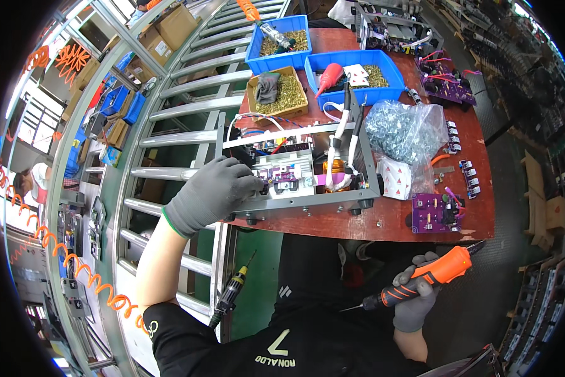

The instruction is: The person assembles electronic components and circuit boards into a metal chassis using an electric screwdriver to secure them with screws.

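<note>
The hands and an open electrical chassis on a work surface. The left hand (216, 188), in a grey knit glove with a green cuff edge, curls over the near left edge of the open chassis (307, 204); whether its fingers pinch anything cannot be told. The right hand (417, 298), gloved alike, lies nearer and well to the right of the chassis, closed around an orange-and-black power screwdriver (436, 270) whose slender bit points left.

The chassis is a box-like frame of dark grey sheet metal, holding a pale metal block (302, 168), a copper-coloured coil (334, 167) and thick white-sleeved cables. It sits on a reddish-brown, scuffed surface (367, 227). Just right of it are a crinkled clear bag (402, 129) of small bluish-grey parts and a glossy white packet (395, 180); farther right and nearer, a flat purple circuit board (428, 213). On the far side stand a cardboard tray (289, 112) of brass-coloured pieces and two blue plastic bins, left (279, 64) and right (365, 97). To the left run the smooth cylinders of a metal roller conveyor (175, 139).
</note>
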Available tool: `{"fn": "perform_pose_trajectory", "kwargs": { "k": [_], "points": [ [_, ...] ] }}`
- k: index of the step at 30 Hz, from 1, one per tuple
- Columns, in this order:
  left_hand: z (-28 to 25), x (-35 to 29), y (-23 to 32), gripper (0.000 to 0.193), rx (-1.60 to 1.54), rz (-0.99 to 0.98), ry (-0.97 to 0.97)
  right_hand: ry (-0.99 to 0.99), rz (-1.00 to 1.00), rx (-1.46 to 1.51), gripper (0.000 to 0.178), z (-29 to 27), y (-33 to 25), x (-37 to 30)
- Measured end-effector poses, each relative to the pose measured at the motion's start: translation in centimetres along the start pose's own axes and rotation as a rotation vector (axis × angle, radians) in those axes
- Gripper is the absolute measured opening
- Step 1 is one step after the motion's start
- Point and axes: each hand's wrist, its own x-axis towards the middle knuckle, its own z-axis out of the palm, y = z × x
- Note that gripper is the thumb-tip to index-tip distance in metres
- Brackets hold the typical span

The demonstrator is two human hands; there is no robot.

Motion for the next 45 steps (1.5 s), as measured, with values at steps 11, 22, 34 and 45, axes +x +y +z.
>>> {"fn": "perform_pose_trajectory", "kwargs": {
  "k": [11,22,34,45],
  "points": [
    [0.6,-0.2,0.4,0.029,0.085,0.030,0.060,-0.031,-0.020,-0.004,0.065,0.2,-0.2,-0.8],
    [-1.4,-2.2,4.4,0.021,-0.167,-0.408,0.232,-0.161,-0.086,0.001,0.066,3.7,-2.1,-1.0],
    [4.4,-1.8,11.2,0.046,-0.071,-0.730,0.587,-0.626,-0.353,-0.110,0.071,19.3,-9.3,2.7],
    [5.1,-1.7,9.9,0.049,-0.158,-0.746,0.563,-0.903,-0.446,-0.031,0.067,30.5,-4.5,7.9]
  ]
}}
